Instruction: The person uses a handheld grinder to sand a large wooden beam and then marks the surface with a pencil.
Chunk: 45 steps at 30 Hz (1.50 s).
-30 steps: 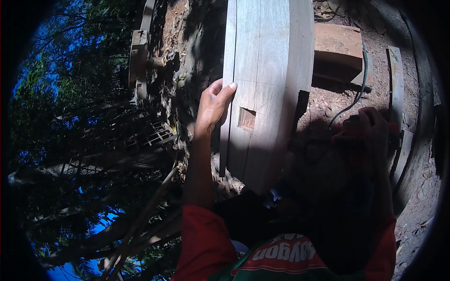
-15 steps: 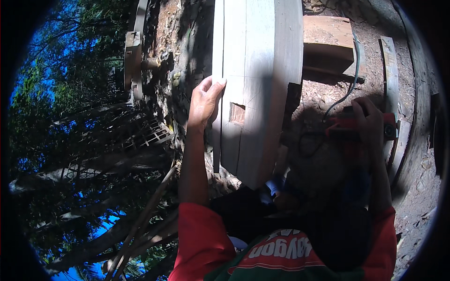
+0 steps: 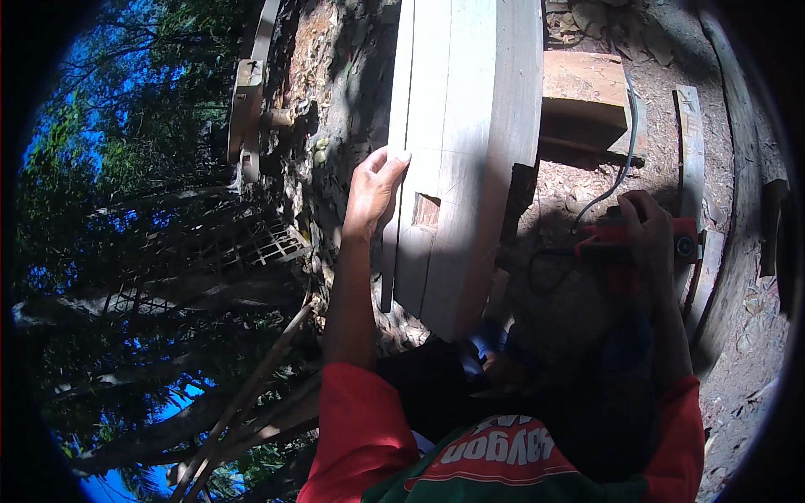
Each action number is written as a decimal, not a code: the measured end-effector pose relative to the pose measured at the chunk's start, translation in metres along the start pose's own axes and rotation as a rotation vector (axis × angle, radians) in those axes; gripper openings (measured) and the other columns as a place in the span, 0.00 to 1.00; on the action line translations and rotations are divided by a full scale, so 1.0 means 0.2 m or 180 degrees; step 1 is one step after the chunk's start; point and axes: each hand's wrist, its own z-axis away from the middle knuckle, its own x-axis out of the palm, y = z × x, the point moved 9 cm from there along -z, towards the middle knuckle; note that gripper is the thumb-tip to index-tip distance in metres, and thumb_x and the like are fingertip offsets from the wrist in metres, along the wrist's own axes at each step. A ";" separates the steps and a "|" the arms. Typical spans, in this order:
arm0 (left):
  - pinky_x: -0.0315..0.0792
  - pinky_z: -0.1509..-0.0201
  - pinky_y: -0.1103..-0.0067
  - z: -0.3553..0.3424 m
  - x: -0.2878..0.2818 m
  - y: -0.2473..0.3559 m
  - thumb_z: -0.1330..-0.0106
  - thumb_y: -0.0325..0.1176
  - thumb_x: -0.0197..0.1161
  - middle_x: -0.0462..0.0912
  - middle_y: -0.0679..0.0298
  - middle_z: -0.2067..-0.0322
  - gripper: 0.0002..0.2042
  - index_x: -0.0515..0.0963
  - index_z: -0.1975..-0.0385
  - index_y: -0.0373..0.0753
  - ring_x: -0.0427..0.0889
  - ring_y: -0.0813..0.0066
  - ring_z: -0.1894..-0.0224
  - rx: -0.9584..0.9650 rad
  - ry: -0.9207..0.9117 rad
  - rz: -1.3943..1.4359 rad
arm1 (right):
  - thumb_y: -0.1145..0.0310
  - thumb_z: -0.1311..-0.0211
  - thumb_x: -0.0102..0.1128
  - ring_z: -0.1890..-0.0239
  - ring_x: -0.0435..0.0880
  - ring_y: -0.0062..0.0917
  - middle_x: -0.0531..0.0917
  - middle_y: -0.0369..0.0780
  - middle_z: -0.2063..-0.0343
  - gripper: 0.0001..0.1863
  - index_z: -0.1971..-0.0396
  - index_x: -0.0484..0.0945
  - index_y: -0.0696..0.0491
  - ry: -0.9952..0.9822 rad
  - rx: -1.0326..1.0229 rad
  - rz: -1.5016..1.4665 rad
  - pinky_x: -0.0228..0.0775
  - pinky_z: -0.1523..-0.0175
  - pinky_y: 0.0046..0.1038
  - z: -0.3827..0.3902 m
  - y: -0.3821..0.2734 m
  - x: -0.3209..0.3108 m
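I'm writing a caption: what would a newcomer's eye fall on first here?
Probably the pale beam, sunlit at top centre, with a rectangular cutout towards its near end. Next, the left hand pinching the narrow strip along the beam's left edge, and the right hand gripping a red tool in the shade to the right.

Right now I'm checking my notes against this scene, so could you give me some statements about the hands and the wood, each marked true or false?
1. The left hand is at the left edge of the pale beam. True.
2. The right hand touches nothing. False: it is on a red tool.
3. The beam's upper face has a rectangular cutout. True.
4. The red tool is left of the beam. False: it is to the right.
5. The beam is sunlit all over. False: its near end is in shadow.
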 end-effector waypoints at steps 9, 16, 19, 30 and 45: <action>0.68 0.45 0.78 0.01 -0.08 -0.01 0.22 0.50 0.44 0.81 0.62 0.56 0.28 0.76 0.50 0.25 0.75 0.78 0.54 0.0231 0.0644 -0.0838 | 0.62 0.36 0.61 0.69 0.85 0.32 0.84 0.45 0.75 0.12 0.66 0.81 0.57 -0.0088 0.0011 0.0057 0.74 0.60 0.33 0.00 0.00 0.01; 0.65 0.35 0.76 -0.02 -0.03 -0.11 0.22 0.50 0.46 0.75 0.61 0.40 0.27 0.67 0.35 0.32 0.73 0.75 0.40 -0.0630 -0.0052 0.0572 | 0.63 0.37 0.63 0.65 0.85 0.32 0.84 0.44 0.69 0.10 0.65 0.81 0.56 0.0060 -0.0423 0.0157 0.74 0.59 0.33 -0.08 -0.16 -0.01; 0.65 0.34 0.76 -0.04 -0.07 -0.16 0.22 0.49 0.45 0.73 0.63 0.38 0.27 0.66 0.34 0.34 0.72 0.75 0.39 -0.0691 -0.0205 0.0886 | 0.66 0.38 0.63 0.66 0.84 0.35 0.83 0.43 0.69 0.09 0.66 0.81 0.57 0.0232 -0.1058 -0.0474 0.75 0.59 0.32 -0.19 -0.60 0.00; 0.64 0.34 0.76 -0.05 -0.08 -0.27 0.21 0.47 0.44 0.71 0.63 0.36 0.26 0.62 0.31 0.35 0.71 0.74 0.38 -0.0790 -0.0022 0.1011 | 0.67 0.51 0.60 0.66 0.81 0.30 0.82 0.40 0.75 0.07 0.79 0.84 0.55 -0.1106 -0.3584 0.2217 0.69 0.55 0.29 -0.39 -1.57 1.20; 0.59 0.33 0.75 -0.43 -0.03 0.17 0.26 0.60 0.44 0.73 0.56 0.41 0.36 0.67 0.37 0.28 0.68 0.71 0.39 -0.0168 0.0605 -0.0870 | 0.58 0.34 0.54 0.82 0.79 0.39 0.80 0.49 0.84 0.23 0.80 0.83 0.61 -0.1385 -0.3050 -0.0128 0.71 0.71 0.39 -0.85 -1.67 0.84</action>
